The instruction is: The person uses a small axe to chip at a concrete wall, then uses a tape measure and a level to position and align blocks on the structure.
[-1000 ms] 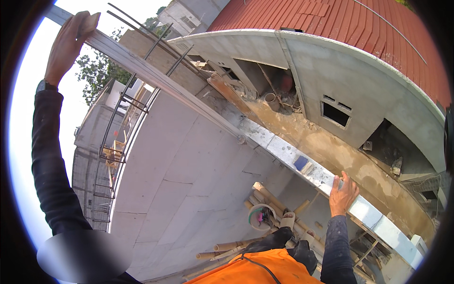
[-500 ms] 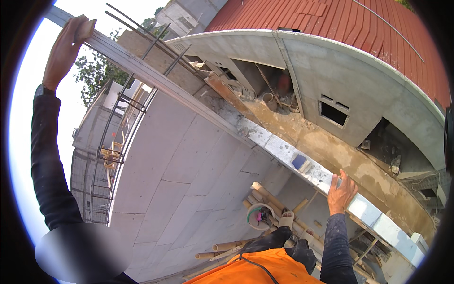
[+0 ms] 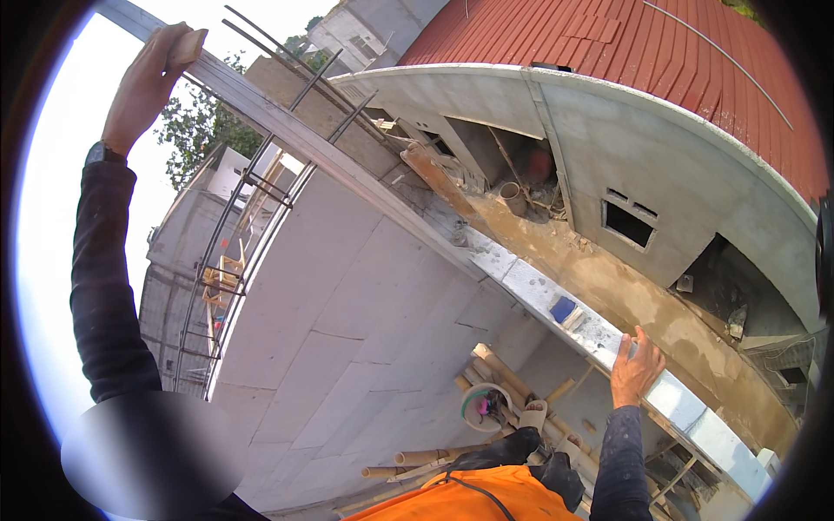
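Observation:
High at the left, my left hand is closed on a small tan wooden block, held beside a long grey straight beam. That beam slants down from the upper left towards the top of a pale block wall. My right hand rests on the white wall top, fingers apart and bent, with nothing visible in them. A blue-and-tan brush-like tool lies on the wall top, just up the wall from that hand.
Bamboo poles and a white bucket are below near my feet. Dark rebar rises beyond the wall at the left. Across a muddy passage stands a grey building with a red metal roof.
The whole view has shifted slightly, so the scene sits further right in the picture. Both hands keep nearly the same places on the block and the wall.

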Demonstrator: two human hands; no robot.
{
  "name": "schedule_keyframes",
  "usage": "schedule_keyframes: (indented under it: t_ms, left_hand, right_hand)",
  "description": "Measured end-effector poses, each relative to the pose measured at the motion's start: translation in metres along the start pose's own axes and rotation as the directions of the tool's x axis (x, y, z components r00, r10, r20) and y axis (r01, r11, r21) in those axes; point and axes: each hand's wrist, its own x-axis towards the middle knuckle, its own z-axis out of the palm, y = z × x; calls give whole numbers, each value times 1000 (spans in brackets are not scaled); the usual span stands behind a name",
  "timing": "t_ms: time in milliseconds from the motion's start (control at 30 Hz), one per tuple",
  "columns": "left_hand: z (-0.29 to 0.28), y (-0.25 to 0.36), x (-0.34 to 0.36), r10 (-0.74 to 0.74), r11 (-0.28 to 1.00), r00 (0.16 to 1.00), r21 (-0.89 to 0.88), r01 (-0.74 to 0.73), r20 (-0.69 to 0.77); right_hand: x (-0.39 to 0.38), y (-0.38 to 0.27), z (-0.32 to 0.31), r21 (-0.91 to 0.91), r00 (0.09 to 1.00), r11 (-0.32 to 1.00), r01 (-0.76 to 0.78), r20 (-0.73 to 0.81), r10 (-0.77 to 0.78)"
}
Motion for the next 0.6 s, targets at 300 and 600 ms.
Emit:
schedule_keyframes:
  t_ms: [300, 600]
  left_hand:
    - [4, 4, -6, -64, 998, 997, -12, 64, -36]
    - [7, -12, -17, -126, 992, 992, 25, 127, -27]
  right_hand:
    - [1, -1, -2, -4, 1000, 1000, -3, 14, 3]
    - [-2, -3, -5, -11, 999, 1000, -29, 31, 29]
